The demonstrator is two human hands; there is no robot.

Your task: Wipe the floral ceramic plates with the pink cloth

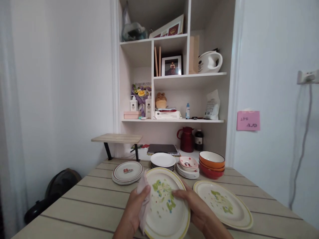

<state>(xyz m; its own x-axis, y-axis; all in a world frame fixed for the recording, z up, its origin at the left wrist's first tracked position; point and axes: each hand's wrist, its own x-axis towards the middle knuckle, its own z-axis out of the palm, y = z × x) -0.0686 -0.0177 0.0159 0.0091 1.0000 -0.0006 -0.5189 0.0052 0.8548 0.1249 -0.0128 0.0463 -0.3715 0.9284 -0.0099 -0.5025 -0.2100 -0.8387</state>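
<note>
Between both hands, tilted up toward me above the table, is an oval plate (163, 212) with a yellow-green rim and a leafy flower print. My left hand (133, 212) grips its left edge through a thin pale pink cloth (144, 199), thumb on top. On the right edge, my right hand (196, 207) is closed with the thumb lying over the print; its other fingers are hidden behind the plate. A matching oval plate (239, 215) lies flat on the table, just right of my right hand.
Along the table's (82, 205) back stand round plates (119, 172), white plates (163, 159), small dishes topped by a strawberry-patterned bowl (188, 162), and stacked orange and red bowls (211, 166). Behind them are a red jug (186, 139) and a small raised shelf (117, 138).
</note>
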